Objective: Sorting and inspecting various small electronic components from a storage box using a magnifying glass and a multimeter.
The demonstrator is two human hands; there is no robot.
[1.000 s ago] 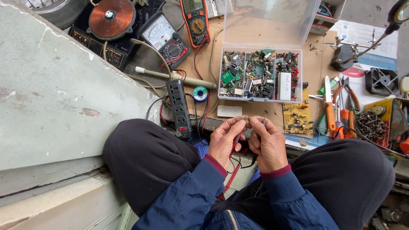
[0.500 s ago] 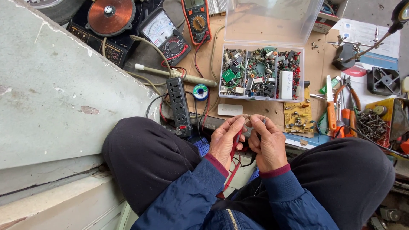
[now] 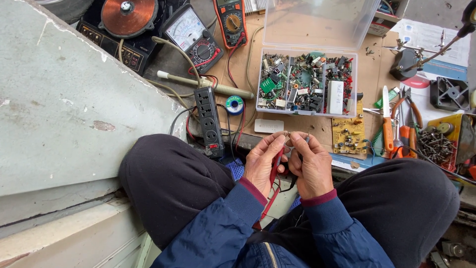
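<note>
I sit cross-legged, both hands raised together over my lap. My left hand (image 3: 264, 166) grips a red test probe (image 3: 275, 166), whose red lead trails down between my knees. My right hand (image 3: 311, 166) grips a black test probe (image 3: 299, 160). Both sets of fingertips pinch a tiny electronic part (image 3: 289, 136) with thin wire legs, and the probe tips meet it there. The part is too small to identify. Just beyond my fingers lies a small white rectangular piece (image 3: 269, 126) on the cardboard-covered surface.
A clear compartment box (image 3: 307, 87) of electronic parts stands open ahead. A black power strip (image 3: 208, 121), solder spool (image 3: 234, 104), analog meter (image 3: 190, 33), orange multimeter (image 3: 231, 21) and copper coil (image 3: 129, 16) lie left. A yellow circuit board (image 3: 348, 135), pliers (image 3: 404, 126) and screws (image 3: 435, 145) lie right.
My hands stay together on the small part and the probes; only the fingertips have shifted slightly. Nothing else on the surface has moved.
</note>
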